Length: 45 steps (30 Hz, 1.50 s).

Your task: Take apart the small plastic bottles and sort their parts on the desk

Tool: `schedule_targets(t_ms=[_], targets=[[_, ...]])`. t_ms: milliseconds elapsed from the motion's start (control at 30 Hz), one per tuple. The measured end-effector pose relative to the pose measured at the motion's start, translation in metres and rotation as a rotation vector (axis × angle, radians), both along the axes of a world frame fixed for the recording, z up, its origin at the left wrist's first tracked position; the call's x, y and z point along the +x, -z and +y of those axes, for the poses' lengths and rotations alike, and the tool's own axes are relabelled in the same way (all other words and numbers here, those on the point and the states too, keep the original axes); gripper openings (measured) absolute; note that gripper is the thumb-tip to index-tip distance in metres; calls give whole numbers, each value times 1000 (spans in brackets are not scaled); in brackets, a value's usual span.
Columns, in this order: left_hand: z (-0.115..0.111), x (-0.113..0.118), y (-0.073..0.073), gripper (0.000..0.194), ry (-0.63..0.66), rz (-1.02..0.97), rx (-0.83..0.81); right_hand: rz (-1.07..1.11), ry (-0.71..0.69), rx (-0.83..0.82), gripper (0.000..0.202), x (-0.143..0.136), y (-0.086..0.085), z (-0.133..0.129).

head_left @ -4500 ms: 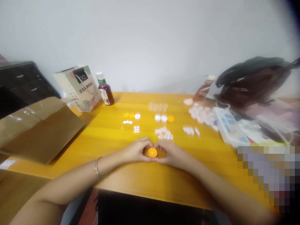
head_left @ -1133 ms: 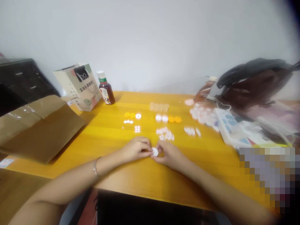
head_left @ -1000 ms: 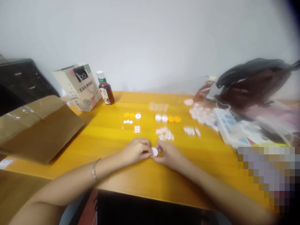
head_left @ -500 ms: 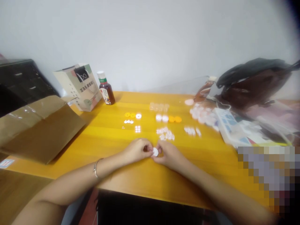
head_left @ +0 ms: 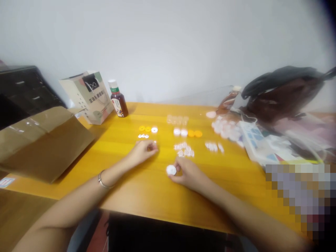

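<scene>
A round white disc (head_left: 171, 170) is pinched between the thumb and fingers of my right hand (head_left: 188, 171), low over the middle of the table. Farther forward and to the left, my left hand (head_left: 143, 152) has its fingers closed together; a speck of white shows at the fingertips, but I cannot make out what they hold. That hand covers the spot of a small group of white pieces. Just beyond it lie a row of small white pieces (head_left: 143, 136) and a row of yellow and white rings (head_left: 148, 129). White gear-like pieces (head_left: 186, 153) lie ahead of my right hand.
White and orange discs (head_left: 188, 133) form a row, with clear pieces (head_left: 177, 120) behind. At right are a pile of whitish parts (head_left: 228, 128), a bottle (head_left: 229, 99) and a dark bag (head_left: 283, 92). A cardboard box (head_left: 49, 143), paper bag (head_left: 97, 99) and dark bottle (head_left: 118, 101) stand left.
My left hand has left the white disc and moved forward and left to the small white pieces. My right hand keeps the disc, almost in the same place.
</scene>
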<state>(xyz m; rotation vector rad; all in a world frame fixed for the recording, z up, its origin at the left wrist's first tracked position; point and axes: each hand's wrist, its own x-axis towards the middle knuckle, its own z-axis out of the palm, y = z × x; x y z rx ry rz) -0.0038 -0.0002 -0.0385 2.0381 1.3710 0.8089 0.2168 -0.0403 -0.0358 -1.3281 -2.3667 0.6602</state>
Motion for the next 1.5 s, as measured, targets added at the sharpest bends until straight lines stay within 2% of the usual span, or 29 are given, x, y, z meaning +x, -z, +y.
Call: schedule_targets(t_ms=[67, 200, 367, 767, 933, 1000, 1133, 1267, 1333, 1500], targets=[[11, -13, 0, 19, -44, 38, -38, -1, -1, -2, 18, 0, -1, 0], [20, -24, 6, 19, -27, 39, -70, -1, -8, -6, 18, 1, -2, 0], [20, -19, 9, 15, -54, 2, -21, 7, -7, -4, 18, 1, -1, 0], [32, -13, 17, 16, -42, 73, 149, -3, -4, 8, 18, 0, -2, 0], [25, -11, 13, 15, -51, 70, 231, 0, -7, 7, 19, 0, -2, 0], [16, -6, 7, 17, 12, 66, 258, 3, -12, 4, 19, 0, -1, 0], [-7, 12, -4, 21, 296, 93, 288, 6, -21, 6, 18, 1, 1, 1], [-23, 29, -4, 21, 522, 179, 300, 33, -32, 13, 17, 1, 2, 1], [-26, 33, -1, 21, 545, 212, 305, 43, -40, 19, 18, 0, 3, 2], [-28, 38, 3, 21, 470, 251, 324, 42, -63, 30, 20, 2, 7, 5]])
